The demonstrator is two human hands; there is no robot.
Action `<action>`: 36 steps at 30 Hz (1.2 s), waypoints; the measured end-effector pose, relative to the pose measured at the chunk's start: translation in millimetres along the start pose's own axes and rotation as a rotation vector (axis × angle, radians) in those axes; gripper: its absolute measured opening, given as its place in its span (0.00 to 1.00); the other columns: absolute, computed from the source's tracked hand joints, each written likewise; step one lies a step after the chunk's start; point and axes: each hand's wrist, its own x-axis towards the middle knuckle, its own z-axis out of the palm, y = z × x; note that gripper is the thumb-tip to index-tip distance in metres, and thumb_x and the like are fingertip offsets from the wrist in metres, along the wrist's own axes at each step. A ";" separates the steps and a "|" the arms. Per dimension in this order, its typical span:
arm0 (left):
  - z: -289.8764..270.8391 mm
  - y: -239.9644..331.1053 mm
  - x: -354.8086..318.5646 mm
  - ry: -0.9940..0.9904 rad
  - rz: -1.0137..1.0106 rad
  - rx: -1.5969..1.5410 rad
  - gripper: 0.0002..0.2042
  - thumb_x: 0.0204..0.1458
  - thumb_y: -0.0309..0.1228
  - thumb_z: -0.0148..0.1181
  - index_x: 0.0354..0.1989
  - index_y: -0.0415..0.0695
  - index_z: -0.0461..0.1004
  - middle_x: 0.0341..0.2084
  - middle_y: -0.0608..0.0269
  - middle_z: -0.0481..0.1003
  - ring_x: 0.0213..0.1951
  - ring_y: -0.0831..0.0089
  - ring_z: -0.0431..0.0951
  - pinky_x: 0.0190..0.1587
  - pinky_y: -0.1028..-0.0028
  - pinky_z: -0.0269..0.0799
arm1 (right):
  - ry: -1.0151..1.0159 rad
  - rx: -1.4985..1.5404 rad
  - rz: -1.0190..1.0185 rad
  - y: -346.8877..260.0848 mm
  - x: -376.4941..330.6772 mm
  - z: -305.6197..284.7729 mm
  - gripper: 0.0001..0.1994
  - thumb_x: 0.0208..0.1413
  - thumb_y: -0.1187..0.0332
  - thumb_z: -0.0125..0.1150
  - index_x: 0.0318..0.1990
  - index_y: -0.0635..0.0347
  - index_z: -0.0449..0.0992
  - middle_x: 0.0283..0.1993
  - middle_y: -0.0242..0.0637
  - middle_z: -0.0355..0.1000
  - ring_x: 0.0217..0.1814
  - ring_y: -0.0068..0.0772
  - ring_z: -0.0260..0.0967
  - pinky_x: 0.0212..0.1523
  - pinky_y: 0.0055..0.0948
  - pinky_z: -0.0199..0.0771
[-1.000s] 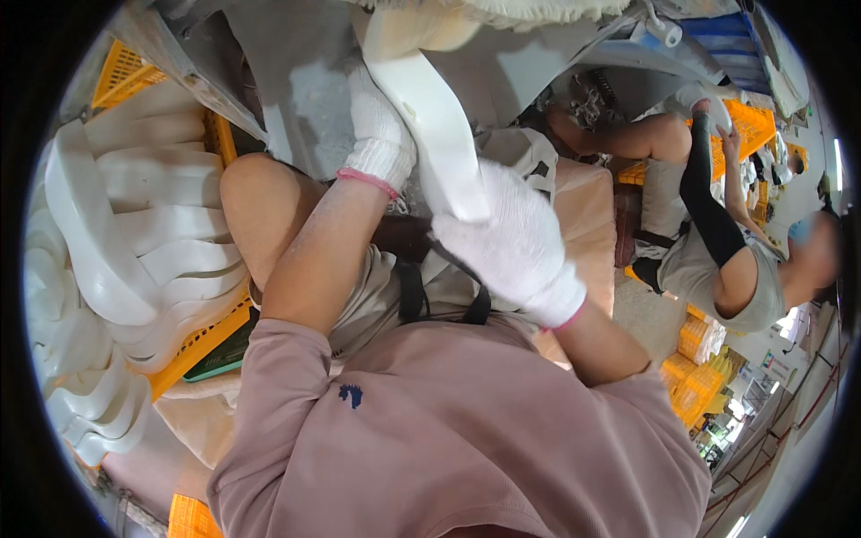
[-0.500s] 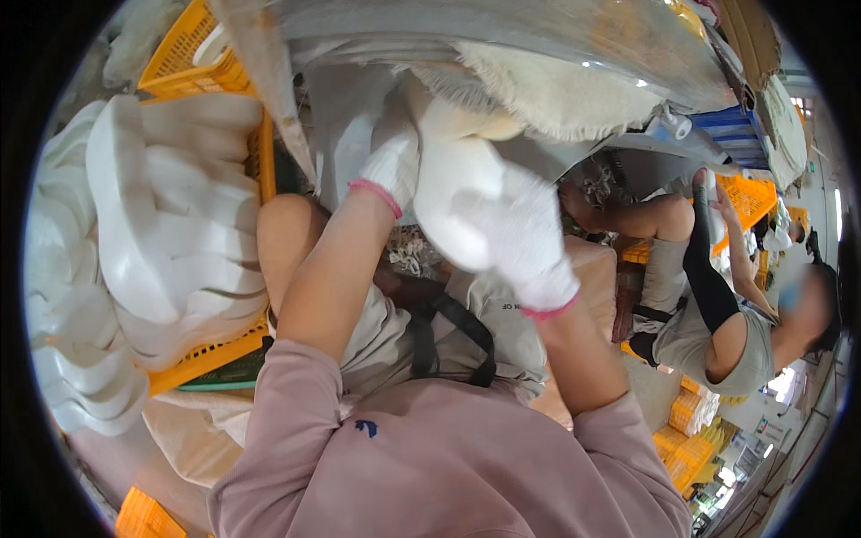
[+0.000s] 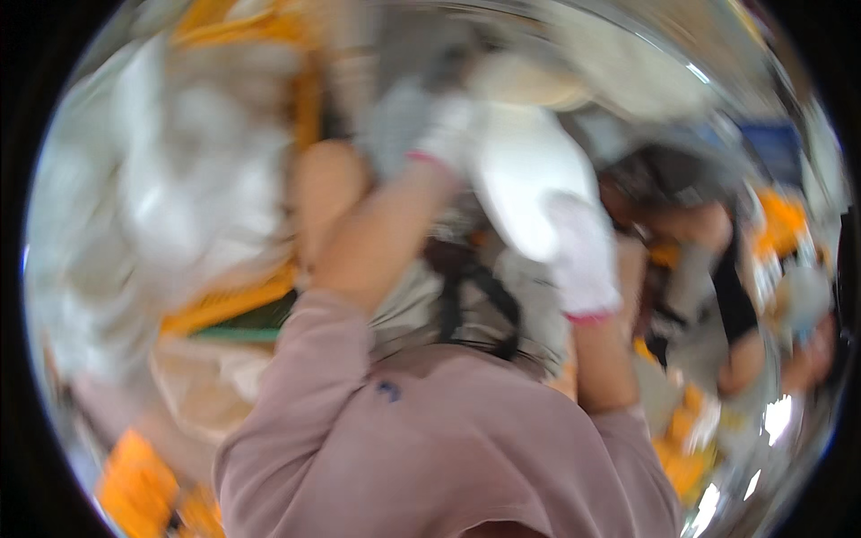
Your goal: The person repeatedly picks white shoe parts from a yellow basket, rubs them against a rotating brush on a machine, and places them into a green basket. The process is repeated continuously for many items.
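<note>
Our right grip point(image 3: 583, 247) clasps the near end of the piece point(image 3: 525, 166); its long axis slants up leftward. Our left grip point(image 3: 453, 130), beside its upper part, is too blurred to tell.

White piece point(image 3: 529, 170), gloves point(image 3: 585, 264) apparently pink-edged

No lettering is legible; a small dark blue mark point(image 3: 388, 391) on the pinkish shirt point(image 3: 457, 439) is blurred past reading
</note>
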 end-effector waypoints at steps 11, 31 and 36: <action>-91.2 183.8 -241.7 1.294 1.023 1.694 0.39 0.50 0.53 0.71 0.64 0.38 0.70 0.51 0.39 0.80 0.51 0.41 0.81 0.61 0.54 0.74 | -0.530 -0.181 0.826 79.6 -226.2 -21.8 0.23 0.55 0.62 0.71 0.54 0.70 0.80 0.46 0.50 0.83 0.45 0.43 0.82 0.50 0.42 0.81; 25.8 -115.3 -42.1 -0.118 0.124 -0.179 0.17 0.64 0.36 0.66 0.58 0.44 0.78 0.52 0.59 0.82 0.53 0.60 0.83 0.59 0.60 0.78 | 0.160 0.701 0.861 -50.3 -54.4 -70.4 0.21 0.67 0.70 0.63 0.63 0.74 0.73 0.57 0.47 0.79 0.58 0.37 0.77 0.58 0.33 0.75; 83.3 -96.7 57.1 -0.173 0.445 0.341 0.15 0.70 0.37 0.55 0.55 0.40 0.80 0.50 0.58 0.84 0.50 0.60 0.84 0.56 0.62 0.80 | 0.507 0.641 0.700 -22.3 2.7 -65.9 0.25 0.69 0.69 0.57 0.69 0.72 0.66 0.60 0.57 0.74 0.62 0.51 0.74 0.60 0.46 0.74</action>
